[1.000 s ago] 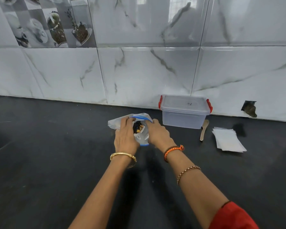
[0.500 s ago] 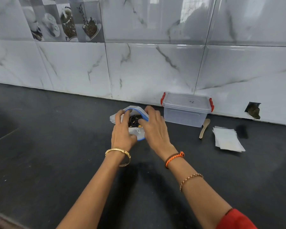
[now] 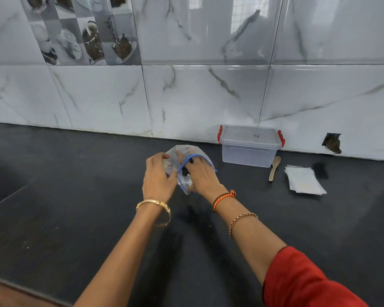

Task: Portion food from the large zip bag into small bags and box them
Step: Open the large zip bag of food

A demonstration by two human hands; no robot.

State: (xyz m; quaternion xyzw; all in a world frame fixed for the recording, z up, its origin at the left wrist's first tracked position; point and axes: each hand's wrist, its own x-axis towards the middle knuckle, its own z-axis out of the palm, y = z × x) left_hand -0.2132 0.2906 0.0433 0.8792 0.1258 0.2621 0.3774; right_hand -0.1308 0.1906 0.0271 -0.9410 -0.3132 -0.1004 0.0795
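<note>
A clear large zip bag with a blue zip rim stands on the black counter, holding dark food. My left hand grips the bag's left side. My right hand reaches into the bag's open mouth, its fingers inside and partly hidden. To the right, against the wall, sits a clear plastic box with its lid on and red clips. A small wooden spoon lies beside it, and a stack of small white bags lies further right.
The black counter runs along a white marble-tiled wall. A dark hole in the wall is at the right. A counter edge or step shows at the far left.
The bag's mouth has been pulled wider open and my right hand's fingers have gone into it. The view has tilted up and the hands sit lower in it.
</note>
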